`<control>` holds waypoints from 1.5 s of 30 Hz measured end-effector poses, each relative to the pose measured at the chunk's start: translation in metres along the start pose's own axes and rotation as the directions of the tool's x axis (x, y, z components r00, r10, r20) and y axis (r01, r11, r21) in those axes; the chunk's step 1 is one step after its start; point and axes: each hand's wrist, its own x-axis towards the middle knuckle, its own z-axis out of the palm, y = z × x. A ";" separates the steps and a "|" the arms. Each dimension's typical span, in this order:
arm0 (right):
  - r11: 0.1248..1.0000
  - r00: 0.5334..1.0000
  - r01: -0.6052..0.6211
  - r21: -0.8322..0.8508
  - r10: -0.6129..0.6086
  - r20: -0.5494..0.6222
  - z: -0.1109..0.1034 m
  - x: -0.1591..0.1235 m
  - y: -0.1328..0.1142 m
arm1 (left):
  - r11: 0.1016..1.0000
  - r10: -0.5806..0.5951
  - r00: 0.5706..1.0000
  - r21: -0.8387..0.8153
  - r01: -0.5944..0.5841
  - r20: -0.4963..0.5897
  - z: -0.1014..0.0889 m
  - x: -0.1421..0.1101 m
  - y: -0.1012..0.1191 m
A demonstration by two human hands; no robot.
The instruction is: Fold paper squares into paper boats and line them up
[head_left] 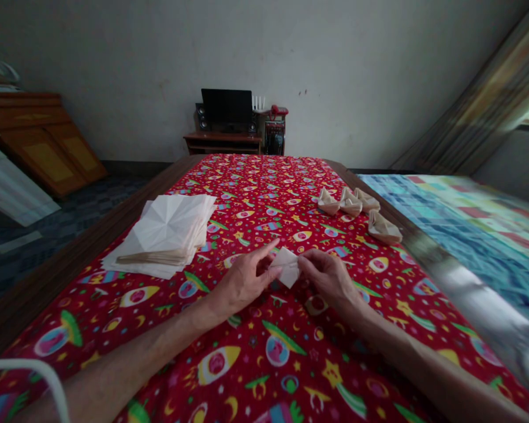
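Note:
A small folded piece of white paper point(287, 271) is held just above or on the red cloth between my two hands. The thumb of my left hand point(247, 275) presses on its left corner, with the index finger stretched out above; the other fingers are partly hidden behind. My right hand point(330, 277) pinches the right corner between thumb and curled fingers. Left of my hands lies a stack of creased paper sheets point(167, 223), with a bundle of narrow folded paper point(152, 257) at its front. Several folded paper boat shapes point(351, 202) stand at the right.
A red patterned tablecloth point(264, 352) covers the long table. Beyond its far end stand a monitor point(227, 108) and a red telephone point(278, 110). A bed point(467, 235) is along the right side, a wooden cabinet point(39, 141) at the left. A white curved bar point(39, 365) crosses the lower left.

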 end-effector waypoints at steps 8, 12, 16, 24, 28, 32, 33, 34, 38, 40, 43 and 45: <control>0.922 0.975 0.161 -0.351 -0.093 0.201 0.004 -0.012 -0.007 | 0.986 -0.102 0.995 -0.133 0.101 0.000 -0.004 0.009 -0.015; 0.828 0.955 0.292 -0.478 -0.226 0.193 0.001 -0.016 -0.005 | 0.999 -0.025 0.993 0.030 0.021 0.116 -0.011 0.012 -0.013; 0.774 0.890 0.454 -0.441 -0.411 0.196 -0.005 -0.013 -0.002 | 0.980 0.103 0.969 0.144 -0.138 0.224 -0.013 0.016 -0.009; 0.623 0.727 0.685 -0.378 -0.561 0.396 -0.008 -0.003 0.019 | 0.881 0.336 0.936 0.318 -0.350 0.101 -0.011 0.007 -0.014; 0.599 0.693 0.719 -0.351 -0.580 0.429 -0.012 -0.002 0.023 | 0.832 0.388 0.888 0.321 -0.453 0.249 -0.026 -0.008 -0.008; 0.545 0.676 0.737 -0.400 -0.571 0.466 -0.016 -0.002 0.018 | 0.745 0.361 0.855 0.437 -0.504 0.372 -0.033 -0.016 0.000; 0.521 0.670 0.742 -0.422 -0.563 0.484 -0.017 -0.002 0.015 | 0.724 0.350 0.856 0.469 -0.505 0.381 -0.033 -0.017 0.002; 0.494 0.665 0.746 -0.445 -0.552 0.502 -0.017 -0.003 0.013 | 0.703 0.346 0.856 0.498 -0.508 0.384 -0.032 -0.018 0.003; 0.408 0.641 0.767 -0.495 -0.500 0.582 -0.019 -0.004 0.006 | 0.597 0.354 0.853 0.608 -0.522 0.384 -0.026 -0.021 0.006; 0.380 0.614 0.789 -0.482 -0.500 0.611 -0.020 -0.004 0.006 | 0.537 0.363 0.846 0.654 -0.533 0.392 -0.024 -0.023 0.007; 0.361 0.570 0.822 -0.441 -0.533 0.625 -0.019 -0.002 0.007 | 0.468 0.368 0.835 0.695 -0.546 0.408 -0.023 -0.026 0.008; 0.360 0.552 0.834 -0.419 -0.564 0.614 -0.017 0.000 0.008 | 0.459 0.371 0.841 0.709 -0.535 0.395 -0.023 -0.027 0.008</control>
